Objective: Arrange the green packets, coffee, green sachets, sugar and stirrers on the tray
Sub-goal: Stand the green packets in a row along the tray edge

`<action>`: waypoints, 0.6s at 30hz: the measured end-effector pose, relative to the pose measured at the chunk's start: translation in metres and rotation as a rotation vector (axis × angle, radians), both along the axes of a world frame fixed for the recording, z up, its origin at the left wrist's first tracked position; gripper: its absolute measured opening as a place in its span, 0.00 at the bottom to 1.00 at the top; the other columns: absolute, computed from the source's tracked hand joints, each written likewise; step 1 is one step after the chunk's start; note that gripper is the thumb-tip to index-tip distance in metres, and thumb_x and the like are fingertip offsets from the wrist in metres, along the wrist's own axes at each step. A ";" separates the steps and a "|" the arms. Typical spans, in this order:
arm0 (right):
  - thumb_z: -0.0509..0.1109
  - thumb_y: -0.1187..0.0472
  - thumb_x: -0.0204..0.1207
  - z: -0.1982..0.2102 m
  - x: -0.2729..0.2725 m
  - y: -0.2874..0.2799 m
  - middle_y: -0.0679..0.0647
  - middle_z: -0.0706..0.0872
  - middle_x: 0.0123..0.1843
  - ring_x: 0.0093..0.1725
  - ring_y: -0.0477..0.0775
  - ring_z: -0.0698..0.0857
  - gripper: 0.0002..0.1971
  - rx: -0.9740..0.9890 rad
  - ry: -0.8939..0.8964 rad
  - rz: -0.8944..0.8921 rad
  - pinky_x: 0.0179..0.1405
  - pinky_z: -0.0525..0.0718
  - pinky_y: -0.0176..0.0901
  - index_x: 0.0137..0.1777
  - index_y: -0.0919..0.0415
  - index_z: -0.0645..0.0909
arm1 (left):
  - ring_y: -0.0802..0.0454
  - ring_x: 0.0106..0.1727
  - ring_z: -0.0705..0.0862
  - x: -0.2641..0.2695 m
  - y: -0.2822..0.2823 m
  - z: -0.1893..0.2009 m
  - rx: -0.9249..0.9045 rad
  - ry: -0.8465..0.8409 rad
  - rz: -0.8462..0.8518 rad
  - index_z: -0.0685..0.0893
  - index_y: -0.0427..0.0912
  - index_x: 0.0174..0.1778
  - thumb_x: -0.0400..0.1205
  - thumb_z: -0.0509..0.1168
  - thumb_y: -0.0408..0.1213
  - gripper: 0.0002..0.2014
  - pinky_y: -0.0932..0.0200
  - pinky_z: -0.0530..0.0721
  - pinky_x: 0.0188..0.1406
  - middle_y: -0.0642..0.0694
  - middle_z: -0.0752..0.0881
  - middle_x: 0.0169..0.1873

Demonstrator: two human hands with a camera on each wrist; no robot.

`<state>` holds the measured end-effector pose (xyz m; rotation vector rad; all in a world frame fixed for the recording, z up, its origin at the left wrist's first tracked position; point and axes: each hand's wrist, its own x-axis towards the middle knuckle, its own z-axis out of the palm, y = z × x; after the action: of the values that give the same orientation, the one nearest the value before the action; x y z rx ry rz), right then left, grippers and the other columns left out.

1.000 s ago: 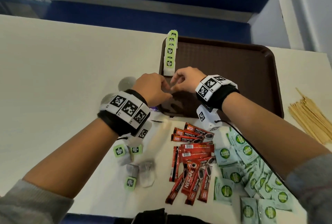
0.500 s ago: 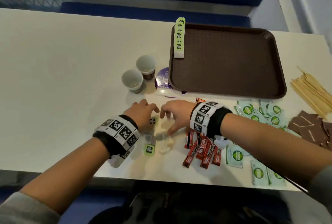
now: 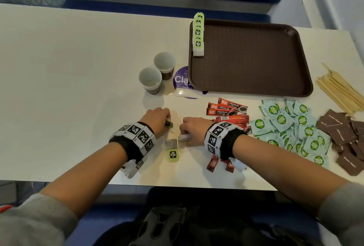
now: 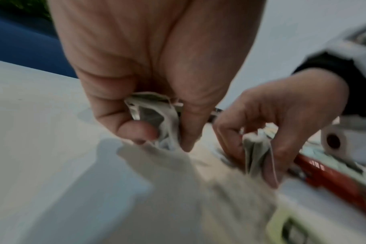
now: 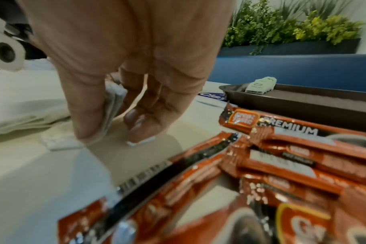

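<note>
**Green-tagged packets: gather the last few cleanly**

Green is the colour to follow here. Your left hand [image 3: 157,119] pinches one green packet [image 4: 155,118] between thumb and curled fingers, and your right hand [image 3: 194,130] has its thumb and fingers closed on another thin stack [image 4: 256,153], both low over the white table [image 3: 78,68]. One more packet [image 3: 173,152] lies flat between your wrists, at about 6 o'clock from your knuckles, its green tag facing up.

To do this step well, I would square the two handfuls together before lifting, tags all one way, since these are limp paper pouches that fan out if gripped by a corner. Pick up the loose one too, rather than making a second trip. Then carry them to 1 o'clock and butt them against the row of packets [image 3: 198,34] already standing along the left rim of the brown tray [image 3: 256,92], so the line continues toward you.

The rest waits on the table: coffee sticks [image 3: 226,108] at 3 o'clock of your right hand, green sachets [image 3: 291,127] beyond them, brown sugar packets [image 3: 346,139] farther right, and wooden stirrers [image 3: 342,90] at 2 o'clock.

Readable writing: the coffee sticks say "Great Taste PREMIUM CLASSIC"; the sachets read "COCO", the rest too small. A purple sticker [image 3: 181,80] under the tray's corner shows "Cla…". The tag print on the packets is too blurred to read.
</note>
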<state>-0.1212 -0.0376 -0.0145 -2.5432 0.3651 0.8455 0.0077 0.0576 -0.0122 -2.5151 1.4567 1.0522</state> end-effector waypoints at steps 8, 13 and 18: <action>0.74 0.55 0.71 0.014 0.005 -0.031 0.48 0.75 0.33 0.40 0.53 0.76 0.12 -0.020 -0.033 -0.193 0.30 0.68 0.40 0.33 0.55 0.73 | 0.48 0.54 0.82 -0.008 0.005 0.012 0.079 0.176 -0.031 0.78 0.46 0.59 0.71 0.76 0.49 0.24 0.57 0.78 0.49 0.48 0.83 0.49; 0.75 0.59 0.68 0.022 0.013 -0.043 0.47 0.77 0.33 0.38 0.49 0.76 0.08 0.044 -0.137 -0.333 0.28 0.69 0.34 0.38 0.57 0.78 | 0.47 0.55 0.82 -0.017 0.009 -0.001 0.080 0.123 -0.153 0.79 0.47 0.60 0.69 0.78 0.48 0.26 0.57 0.78 0.50 0.46 0.86 0.54; 0.74 0.64 0.69 0.021 0.017 -0.045 0.47 0.80 0.37 0.40 0.47 0.78 0.07 0.117 -0.186 -0.369 0.32 0.71 0.29 0.41 0.55 0.79 | 0.43 0.54 0.83 -0.016 0.004 -0.003 0.082 0.072 -0.229 0.84 0.41 0.57 0.70 0.78 0.47 0.23 0.58 0.77 0.48 0.42 0.86 0.51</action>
<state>-0.1041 -0.0821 0.0066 -2.3196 0.6767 0.4736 -0.0080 0.0616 -0.0152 -2.2122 1.6366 1.1462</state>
